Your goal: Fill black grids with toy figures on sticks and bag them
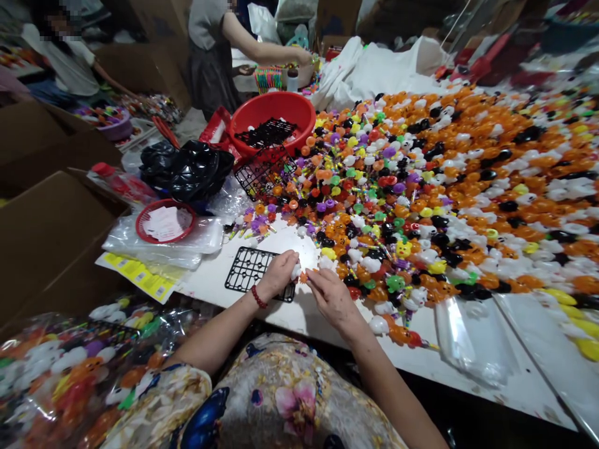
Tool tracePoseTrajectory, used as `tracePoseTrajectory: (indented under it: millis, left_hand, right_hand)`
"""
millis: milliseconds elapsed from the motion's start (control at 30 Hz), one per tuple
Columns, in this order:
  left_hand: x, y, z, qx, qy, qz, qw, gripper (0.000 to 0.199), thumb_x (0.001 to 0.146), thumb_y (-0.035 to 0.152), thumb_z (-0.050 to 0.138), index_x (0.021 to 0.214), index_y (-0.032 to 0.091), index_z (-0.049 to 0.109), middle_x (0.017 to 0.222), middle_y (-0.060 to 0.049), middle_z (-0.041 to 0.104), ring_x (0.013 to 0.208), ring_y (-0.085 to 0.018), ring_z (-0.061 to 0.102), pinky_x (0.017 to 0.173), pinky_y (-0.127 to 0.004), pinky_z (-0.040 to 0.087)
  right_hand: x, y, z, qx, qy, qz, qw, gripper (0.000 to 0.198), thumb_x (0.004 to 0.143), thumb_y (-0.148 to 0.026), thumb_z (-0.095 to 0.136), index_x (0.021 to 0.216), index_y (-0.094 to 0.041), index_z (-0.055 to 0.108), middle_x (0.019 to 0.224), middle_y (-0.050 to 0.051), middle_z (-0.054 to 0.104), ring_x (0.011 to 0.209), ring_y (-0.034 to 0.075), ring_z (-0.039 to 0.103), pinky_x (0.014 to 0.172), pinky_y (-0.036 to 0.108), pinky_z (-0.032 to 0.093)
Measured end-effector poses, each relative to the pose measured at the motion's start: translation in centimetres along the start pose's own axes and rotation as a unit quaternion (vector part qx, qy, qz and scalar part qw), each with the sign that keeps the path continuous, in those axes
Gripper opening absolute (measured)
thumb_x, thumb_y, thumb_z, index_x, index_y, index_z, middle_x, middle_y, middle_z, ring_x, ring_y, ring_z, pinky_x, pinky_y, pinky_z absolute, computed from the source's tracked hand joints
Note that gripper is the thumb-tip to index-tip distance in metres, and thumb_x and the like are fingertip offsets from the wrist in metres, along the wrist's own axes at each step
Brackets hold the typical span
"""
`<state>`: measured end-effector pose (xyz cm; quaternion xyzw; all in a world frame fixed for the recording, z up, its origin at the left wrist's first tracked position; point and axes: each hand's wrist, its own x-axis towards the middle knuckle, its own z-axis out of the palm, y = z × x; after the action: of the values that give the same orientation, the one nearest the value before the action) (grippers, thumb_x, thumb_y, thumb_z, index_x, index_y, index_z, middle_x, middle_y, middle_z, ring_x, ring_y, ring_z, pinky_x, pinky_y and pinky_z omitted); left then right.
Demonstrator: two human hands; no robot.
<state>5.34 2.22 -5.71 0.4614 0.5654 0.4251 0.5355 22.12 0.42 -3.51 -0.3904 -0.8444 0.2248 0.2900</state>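
While my left hand [279,273] pinches a white piece [296,271], my right hand [331,298] grips an orange piece [304,277] just rightward.

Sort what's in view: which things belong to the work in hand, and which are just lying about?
Likely in use:
left hand, small white piece at its fingertips
right hand, pinching a small orange piece
heap of plastic toys beside the hands
black grid, partly hidden by the left hand

Apparently just lying about:
black plastic bag
red basket of paper slips
white sheet
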Motion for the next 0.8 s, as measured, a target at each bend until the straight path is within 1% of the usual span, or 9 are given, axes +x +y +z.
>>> tracePoseTrajectory:
  millis: [100,167,300,367,500,567,633,733,800]
  left_hand:
    - [-0.2,0.3,0.0,0.0,-0.056,-0.023,0.998,0.037,0.084,0.054,0.047,0.066,0.021,0.045,0.054,0.006,0.044,0.047,-0.01,0.043,0.049,-0.025,0.037]
    - [-0.3,0.7,0.1,0.024,-0.068,-0.028,0.997,0.037,0.085,0.052,0.045,0.064,0.022,0.043,0.052,0.006,0.043,0.047,-0.011,0.042,0.05,-0.025,0.036]
    - [-0.3,1.8,-0.1,0.153,-0.057,0.029,0.986,0.036,0.084,0.042,0.046,0.055,0.022,0.04,0.05,0.005,0.041,0.053,-0.012,0.039,0.053,-0.026,0.031]
    - [-0.2,2.0,-0.2,0.183,-0.076,0.045,0.979,0.036,0.083,0.038,0.048,0.053,0.022,0.04,0.05,0.004,0.042,0.054,-0.012,0.038,0.054,-0.026,0.031]
    - [0.0,1.2,0.4,0.105,-0.126,-0.014,0.986,0.036,0.085,0.044,0.046,0.057,0.022,0.043,0.049,0.005,0.044,0.047,-0.012,0.041,0.05,-0.026,0.034]
    - [-0.1,0.7,1.2,0.048,-0.113,-0.052,0.991,0.038,0.087,0.049,0.045,0.06,0.022,0.043,0.048,0.005,0.043,0.043,-0.011,0.04,0.047,-0.026,0.036]
    - [-0.2,0.6,1.9,0.03,-0.088,-0.066,0.993,0.041,0.091,0.052,0.037,0.064,0.022,0.045,0.049,0.004,0.045,0.041,-0.012,0.04,0.045,-0.027,0.037]
    - [0.1,1.3,1.5,0.099,-0.017,-0.028,0.995,0.046,0.098,0.046,0.021,0.073,0.021,0.05,0.057,0.0,0.054,0.043,-0.014,0.045,0.049,-0.03,0.042]
    - [0.9,2.0,0.0,0.152,0.052,0.006,0.987,0.036,0.098,0.039,0.027,0.078,0.021,0.052,0.069,-0.004,0.059,0.056,-0.016,0.054,0.061,-0.034,0.048]
  right_hand:
    - [-0.1,-0.2,0.1,0.04,-0.01,0.001,0.999,0.026,0.099,-0.023,0.044,0.1,-0.02,0.07,0.076,0.004,0.058,0.072,0.017,0.057,0.066,0.028,0.05]
    - [-0.2,-0.2,0.1,0.051,-0.004,0.006,0.999,0.026,0.099,-0.023,0.044,0.099,-0.02,0.07,0.076,0.004,0.059,0.072,0.017,0.057,0.065,0.027,0.05]
    - [-0.5,-0.3,0.0,0.046,-0.004,0.011,0.999,0.024,0.097,-0.022,0.045,0.094,-0.021,0.069,0.075,0.004,0.061,0.072,0.018,0.059,0.067,0.029,0.051]
    - [-0.6,-0.3,0.0,0.051,-0.006,0.012,0.999,0.023,0.097,-0.022,0.046,0.095,-0.021,0.069,0.079,0.005,0.065,0.075,0.018,0.062,0.071,0.031,0.053]
    - [-0.7,-0.5,0.6,0.059,0.018,0.035,0.997,0.021,0.096,-0.021,0.045,0.095,-0.019,0.066,0.085,0.008,0.07,0.08,0.02,0.066,0.076,0.034,0.055]
    - [-0.6,-0.4,1.1,0.055,0.033,0.048,0.997,0.021,0.095,-0.021,0.045,0.095,-0.02,0.065,0.084,0.007,0.07,0.078,0.022,0.066,0.074,0.036,0.057]
    - [-0.4,-0.1,1.2,0.057,0.048,0.053,0.996,0.021,0.094,-0.022,0.045,0.098,-0.024,0.065,0.086,0.007,0.071,0.079,0.023,0.067,0.073,0.038,0.058]
    - [-0.2,1.1,-0.4,0.035,0.097,0.086,0.991,0.021,0.094,-0.026,0.046,0.105,-0.028,0.064,0.093,0.006,0.072,0.084,0.025,0.068,0.075,0.042,0.058]
    - [0.0,2.5,-2.6,-0.017,0.152,0.113,0.982,0.024,0.095,-0.029,0.044,0.11,-0.025,0.063,0.098,0.009,0.071,0.087,0.026,0.067,0.079,0.045,0.057]
